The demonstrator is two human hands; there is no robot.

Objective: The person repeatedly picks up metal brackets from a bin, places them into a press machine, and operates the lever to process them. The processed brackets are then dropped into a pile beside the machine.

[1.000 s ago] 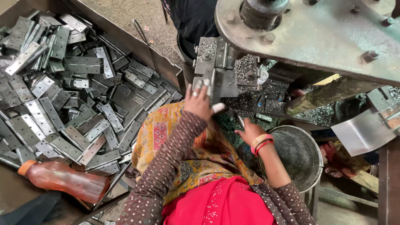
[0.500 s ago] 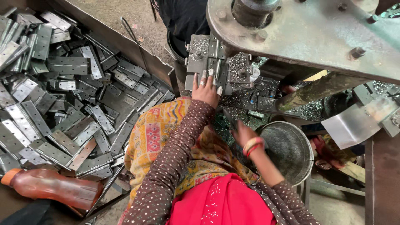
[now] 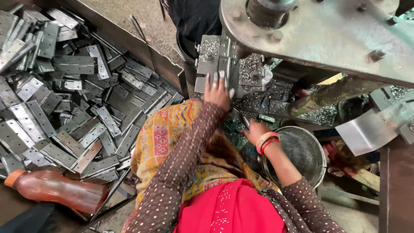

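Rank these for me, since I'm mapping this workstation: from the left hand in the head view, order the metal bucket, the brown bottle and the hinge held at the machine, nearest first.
From the left hand:
1. Hinge, under its fingertips at the machine, straight ahead.
2. Metal bucket, lower right, beside the right wrist.
3. Brown bottle, far lower left, at the edge of the hinge pile.

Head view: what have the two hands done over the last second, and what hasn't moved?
The left hand kept its fingers on the hinge plate at the press and slid slightly further in. The right hand dropped back from the press toward the metal bucket; whether it holds anything cannot be told. The hinge pile and the orange bottle stayed put.
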